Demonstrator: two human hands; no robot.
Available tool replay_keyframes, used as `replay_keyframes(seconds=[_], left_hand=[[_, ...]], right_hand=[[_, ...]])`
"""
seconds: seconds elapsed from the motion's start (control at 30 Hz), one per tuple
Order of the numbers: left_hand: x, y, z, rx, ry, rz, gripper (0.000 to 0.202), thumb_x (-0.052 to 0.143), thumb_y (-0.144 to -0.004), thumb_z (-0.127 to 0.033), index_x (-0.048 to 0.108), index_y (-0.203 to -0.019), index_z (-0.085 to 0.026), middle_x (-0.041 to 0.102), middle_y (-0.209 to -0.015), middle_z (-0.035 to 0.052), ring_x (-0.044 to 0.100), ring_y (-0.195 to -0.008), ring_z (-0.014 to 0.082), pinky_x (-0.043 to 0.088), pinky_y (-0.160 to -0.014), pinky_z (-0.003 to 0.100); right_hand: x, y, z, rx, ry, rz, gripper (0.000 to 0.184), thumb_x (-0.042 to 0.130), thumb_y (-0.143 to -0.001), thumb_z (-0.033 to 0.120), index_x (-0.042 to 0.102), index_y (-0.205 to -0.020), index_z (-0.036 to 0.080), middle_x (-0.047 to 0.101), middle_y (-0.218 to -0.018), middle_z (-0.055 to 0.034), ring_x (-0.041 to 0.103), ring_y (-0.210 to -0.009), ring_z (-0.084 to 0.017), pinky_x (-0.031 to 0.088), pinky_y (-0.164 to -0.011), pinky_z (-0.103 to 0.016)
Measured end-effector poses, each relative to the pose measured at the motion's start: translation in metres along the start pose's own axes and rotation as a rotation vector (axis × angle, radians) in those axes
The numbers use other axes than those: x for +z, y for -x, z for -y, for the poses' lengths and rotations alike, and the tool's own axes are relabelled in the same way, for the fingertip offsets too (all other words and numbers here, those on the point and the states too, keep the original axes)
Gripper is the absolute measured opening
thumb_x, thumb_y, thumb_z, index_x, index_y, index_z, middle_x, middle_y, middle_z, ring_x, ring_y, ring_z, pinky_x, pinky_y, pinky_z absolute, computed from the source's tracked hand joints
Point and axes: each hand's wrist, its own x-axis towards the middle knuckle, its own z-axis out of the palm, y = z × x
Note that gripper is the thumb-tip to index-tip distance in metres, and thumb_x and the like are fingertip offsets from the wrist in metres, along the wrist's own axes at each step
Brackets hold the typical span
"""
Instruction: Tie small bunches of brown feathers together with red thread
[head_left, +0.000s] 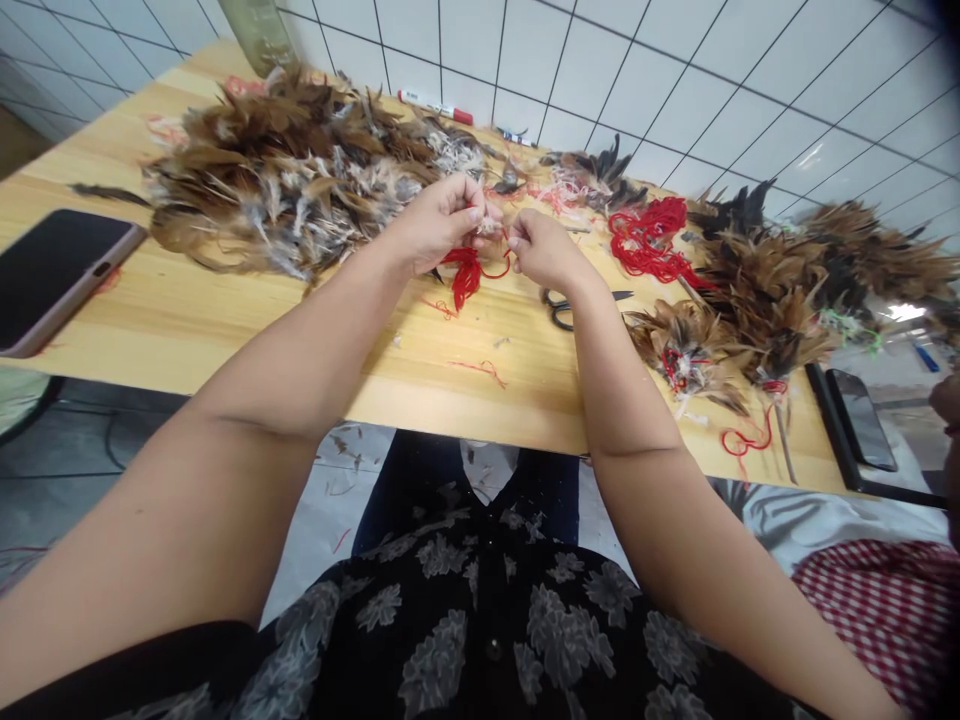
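My left hand (439, 222) and my right hand (541, 250) meet above the wooden table top (420, 370), fingertips almost touching. My left hand pinches a small pale feather tuft (489, 224). My right hand pinches the red thread (466, 275), which hangs in a loose tangle below both hands. A large heap of brown chicken feathers (292, 180) lies beyond my left hand. Black-handled scissors (566, 308) lie just below my right hand, and a bundle of red thread (645, 240) lies beyond it.
Tied brown and black feather bunches (765, 290) lie at the table's right end. A phone in a pink case (52, 280) lies at the left edge, and a red-capped marker (435, 106) lies by the tiled wall. Another phone (862, 420) sits beyond the right edge.
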Motion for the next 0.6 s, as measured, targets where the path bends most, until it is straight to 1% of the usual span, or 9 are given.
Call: replay_keyframes(seconds=[0.07,0.13,0.2,0.27,0.33,0.37,0.47,0.53,0.6], left_hand=[[-0.001,0.000,0.002,0.070,-0.015,0.032,0.042,0.097,-0.105,-0.011,0.060,-0.091,-0.024,0.086,-0.114,0.0064,0.086,-0.099,0.0237,0.070,-0.092,0.036],[-0.002,-0.002,0.005,0.137,-0.055,0.082,0.038,0.096,-0.102,-0.012,0.063,-0.089,-0.025,0.086,-0.116,0.0075,0.085,-0.104,0.0256,0.071,-0.102,0.040],[-0.002,-0.004,0.007,0.198,-0.110,0.132,0.036,0.096,-0.099,-0.015,0.065,-0.087,-0.026,0.087,-0.114,0.0087,0.085,-0.111,0.0284,0.070,-0.110,0.043],[0.000,-0.007,0.008,0.254,-0.168,0.172,0.036,0.096,-0.096,-0.018,0.064,-0.083,-0.027,0.086,-0.112,0.0100,0.085,-0.117,0.0313,0.069,-0.116,0.047],[0.003,-0.007,0.007,0.306,-0.215,0.191,0.037,0.097,-0.094,-0.021,0.063,-0.081,-0.028,0.086,-0.111,0.0109,0.085,-0.119,0.0337,0.069,-0.116,0.050],[0.006,-0.007,0.006,0.332,-0.236,0.192,0.037,0.098,-0.093,-0.023,0.063,-0.081,-0.029,0.086,-0.110,0.0110,0.085,-0.120,0.0349,0.069,-0.115,0.051],[0.012,0.000,0.001,0.393,-0.311,0.186,0.040,0.101,-0.091,-0.030,0.062,-0.081,-0.030,0.086,-0.108,0.0106,0.084,-0.122,0.0384,0.068,-0.114,0.054],[0.016,0.005,-0.003,0.415,-0.377,0.207,0.040,0.100,-0.093,-0.035,0.062,-0.082,-0.030,0.087,-0.108,0.0107,0.084,-0.124,0.0399,0.067,-0.117,0.055],[0.019,0.011,-0.007,0.439,-0.426,0.232,0.039,0.097,-0.095,-0.039,0.061,-0.082,-0.030,0.088,-0.112,0.0114,0.084,-0.126,0.0408,0.064,-0.120,0.057]], right_hand=[[0.000,0.002,-0.001,0.019,-0.103,-0.011,0.032,0.065,-0.116,0.009,0.054,-0.092,0.027,0.071,-0.089,-0.0003,0.073,-0.095,-0.021,0.067,-0.110,-0.042],[-0.001,0.008,0.000,0.087,-0.228,-0.008,0.033,0.066,-0.120,0.014,0.058,-0.091,0.026,0.066,-0.078,0.0029,0.066,-0.079,-0.017,0.063,-0.090,-0.032],[-0.004,0.016,0.005,0.174,-0.376,-0.009,0.035,0.066,-0.123,0.017,0.061,-0.089,0.025,0.060,-0.068,0.0054,0.055,-0.065,-0.012,0.052,-0.071,-0.025],[-0.007,0.026,0.013,0.253,-0.532,-0.025,0.039,0.065,-0.125,0.020,0.063,-0.087,0.024,0.055,-0.062,0.0064,0.045,-0.057,-0.010,0.040,-0.059,-0.021],[-0.010,0.036,0.021,0.311,-0.665,-0.044,0.042,0.070,-0.125,0.023,0.064,-0.084,0.023,0.053,-0.059,0.0070,0.040,-0.053,-0.008,0.031,-0.052,-0.018],[-0.011,0.040,0.025,0.334,-0.716,-0.046,0.042,0.075,-0.123,0.023,0.066,-0.082,0.022,0.052,-0.059,0.0072,0.039,-0.052,-0.007,0.028,-0.050,-0.017],[-0.014,0.051,0.032,0.401,-0.837,-0.016,0.040,0.090,-0.113,0.016,0.071,-0.078,0.019,0.055,-0.059,0.0072,0.042,-0.050,-0.004,0.026,-0.047,-0.015],[-0.017,0.056,0.037,0.454,-0.923,-0.008,0.043,0.087,-0.114,0.011,0.070,-0.075,0.018,0.055,-0.058,0.0072,0.044,-0.050,-0.003,0.027,-0.047,-0.013],[-0.019,0.060,0.042,0.502,-1.011,-0.018,0.050,0.077,-0.119,0.007,0.066,-0.072,0.017,0.052,-0.056,0.0081,0.043,-0.048,-0.002,0.026,-0.047,-0.012]])
